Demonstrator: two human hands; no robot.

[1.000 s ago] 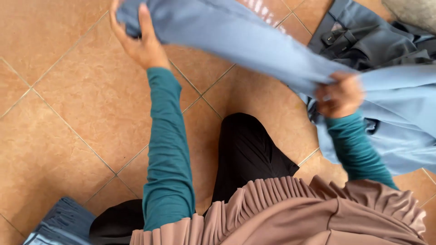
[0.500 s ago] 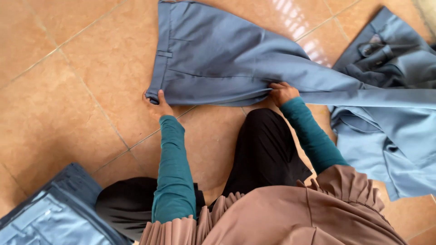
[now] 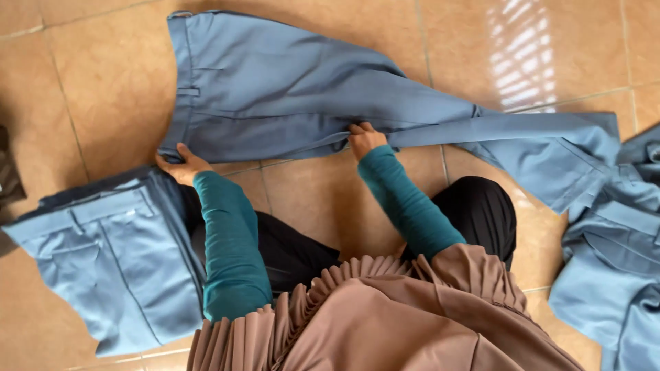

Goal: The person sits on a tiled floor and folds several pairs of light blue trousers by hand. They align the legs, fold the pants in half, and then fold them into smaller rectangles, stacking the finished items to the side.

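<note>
Blue woven-cloth trousers (image 3: 289, 96) spread flat on the tan tiled floor (image 3: 89, 82), waistband to the left. The left hand (image 3: 180, 163) pinches the waistband's near corner; the right hand (image 3: 364, 137) grips the seat edge, apparently to pull the cloth taut and smooth. One leg trails rightward, creased. A folded blue pair (image 3: 110, 254) lies beside the left arm.

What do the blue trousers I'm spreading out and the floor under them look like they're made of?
The blue trousers look like a smooth woven suiting cloth, matte, creasing softly where the left hand and right hand press; the fibre is unclear. The floor looks like glazed ceramic tile: grout lines and glossy window reflections.
</note>
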